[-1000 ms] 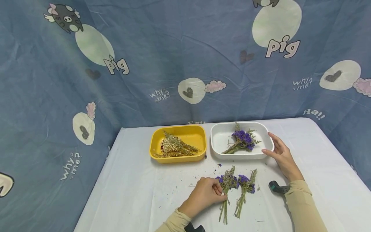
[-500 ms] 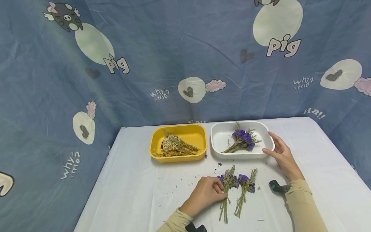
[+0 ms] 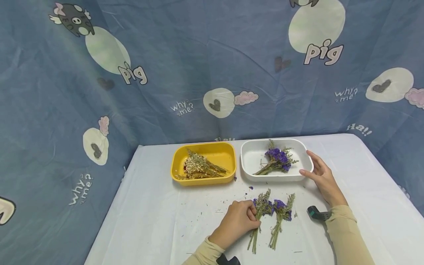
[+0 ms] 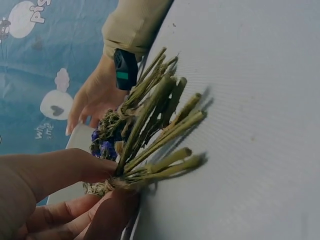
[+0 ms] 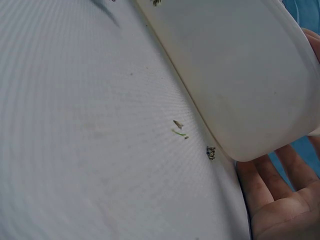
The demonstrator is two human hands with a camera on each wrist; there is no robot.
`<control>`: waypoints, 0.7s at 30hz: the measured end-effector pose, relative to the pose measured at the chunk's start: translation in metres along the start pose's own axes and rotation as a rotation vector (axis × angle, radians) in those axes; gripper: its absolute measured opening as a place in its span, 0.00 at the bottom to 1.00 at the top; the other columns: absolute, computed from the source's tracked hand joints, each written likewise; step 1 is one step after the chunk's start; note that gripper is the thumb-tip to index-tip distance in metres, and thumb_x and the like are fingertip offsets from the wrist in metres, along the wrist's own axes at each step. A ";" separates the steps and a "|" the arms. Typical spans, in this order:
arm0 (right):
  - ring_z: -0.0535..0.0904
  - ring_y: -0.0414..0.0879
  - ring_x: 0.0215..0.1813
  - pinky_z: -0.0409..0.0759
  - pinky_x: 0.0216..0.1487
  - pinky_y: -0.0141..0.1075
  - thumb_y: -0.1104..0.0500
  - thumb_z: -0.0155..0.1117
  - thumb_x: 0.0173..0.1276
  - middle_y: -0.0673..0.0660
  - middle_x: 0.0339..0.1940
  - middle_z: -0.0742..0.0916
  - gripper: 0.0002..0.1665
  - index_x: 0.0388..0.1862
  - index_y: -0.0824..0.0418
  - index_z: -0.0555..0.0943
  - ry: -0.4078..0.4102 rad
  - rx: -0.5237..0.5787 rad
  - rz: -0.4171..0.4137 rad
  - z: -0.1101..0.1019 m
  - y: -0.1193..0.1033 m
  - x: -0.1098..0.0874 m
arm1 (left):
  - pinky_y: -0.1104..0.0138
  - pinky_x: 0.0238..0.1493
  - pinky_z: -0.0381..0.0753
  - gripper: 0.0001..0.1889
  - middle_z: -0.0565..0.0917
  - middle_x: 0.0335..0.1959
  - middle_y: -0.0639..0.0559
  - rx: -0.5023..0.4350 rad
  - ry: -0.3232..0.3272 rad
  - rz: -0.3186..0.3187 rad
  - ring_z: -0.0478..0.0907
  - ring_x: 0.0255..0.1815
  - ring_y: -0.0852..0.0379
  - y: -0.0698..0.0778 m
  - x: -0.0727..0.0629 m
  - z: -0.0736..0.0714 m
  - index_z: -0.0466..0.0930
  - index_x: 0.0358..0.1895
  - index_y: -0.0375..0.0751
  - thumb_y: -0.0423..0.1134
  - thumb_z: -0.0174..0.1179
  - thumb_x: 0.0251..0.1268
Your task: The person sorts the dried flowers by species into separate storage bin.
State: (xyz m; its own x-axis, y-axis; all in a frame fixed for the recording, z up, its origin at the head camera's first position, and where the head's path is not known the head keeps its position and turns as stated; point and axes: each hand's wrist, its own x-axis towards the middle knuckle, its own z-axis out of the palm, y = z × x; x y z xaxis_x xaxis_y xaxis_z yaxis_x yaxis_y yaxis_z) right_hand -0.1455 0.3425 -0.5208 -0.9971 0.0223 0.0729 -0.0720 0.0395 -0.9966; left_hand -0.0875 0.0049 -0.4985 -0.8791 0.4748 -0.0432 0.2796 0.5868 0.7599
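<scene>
My left hand [image 3: 236, 220] pinches a small bunch of dried purple flowers [image 3: 254, 235] low on its stems, between thumb and fingers. In the left wrist view, the cut stem ends [image 4: 187, 117] fan out over the table, and string shows by the fingertips. Beside it on the table lies a second purple bunch [image 3: 275, 232], tied with string. At the white tray's [image 3: 275, 179] right end, my right hand [image 3: 326, 184] holds the corner, thumb at the front rim and fingers along the side. Inside that tray rests more purple dried flowers [image 3: 278, 159].
A yellow tray [image 3: 202, 182] stands left of the white one, holding pale dried flowers [image 3: 198, 165]. Bits of petal and stem, such as a green scrap [image 5: 179, 133], are scattered on the white tablecloth [image 3: 149, 213]. A blue printed curtain [image 3: 182, 66] hangs behind the table.
My left hand has shifted slightly right and up with its bunch, whose stem ends have swung a little left. The right hand and both trays stay in place.
</scene>
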 end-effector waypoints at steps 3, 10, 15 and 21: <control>0.46 0.50 0.88 0.60 0.78 0.19 0.65 0.67 0.73 0.56 0.89 0.51 0.51 0.86 0.49 0.52 -0.001 -0.005 -0.001 0.000 0.000 0.001 | 0.77 0.33 0.78 0.10 0.83 0.18 0.65 -0.008 -0.007 -0.004 0.74 0.19 0.74 0.000 0.000 -0.002 0.82 0.30 0.48 0.33 0.76 0.50; 0.47 0.49 0.88 0.61 0.77 0.18 0.65 0.67 0.73 0.55 0.89 0.51 0.51 0.86 0.49 0.52 0.004 -0.009 -0.002 0.001 0.000 0.001 | 0.77 0.35 0.79 0.10 0.85 0.21 0.64 -0.035 -0.011 -0.015 0.75 0.21 0.73 -0.001 0.000 -0.009 0.84 0.34 0.47 0.32 0.75 0.49; 0.46 0.50 0.88 0.60 0.78 0.18 0.66 0.67 0.73 0.56 0.89 0.51 0.51 0.86 0.49 0.52 0.000 0.001 0.000 0.001 -0.001 0.001 | 0.75 0.27 0.80 0.11 0.87 0.23 0.61 -0.118 -0.030 -0.039 0.77 0.18 0.71 -0.002 0.001 -0.015 0.85 0.35 0.46 0.32 0.76 0.50; 0.46 0.52 0.88 0.60 0.78 0.18 0.65 0.67 0.73 0.56 0.89 0.51 0.51 0.86 0.48 0.52 0.005 -0.016 0.006 0.001 -0.001 0.000 | 0.71 0.22 0.84 0.10 0.89 0.26 0.57 -0.310 -0.103 -0.071 0.81 0.16 0.64 -0.005 0.005 -0.021 0.86 0.39 0.41 0.31 0.75 0.54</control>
State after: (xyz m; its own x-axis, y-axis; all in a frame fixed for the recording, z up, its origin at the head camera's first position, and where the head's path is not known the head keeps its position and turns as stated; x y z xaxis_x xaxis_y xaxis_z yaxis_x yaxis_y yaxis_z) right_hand -0.1457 0.3414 -0.5198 -0.9974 0.0273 0.0671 -0.0655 0.0555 -0.9963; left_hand -0.1008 -0.0093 -0.4886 -0.8438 0.5134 -0.1563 0.0746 0.4005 0.9133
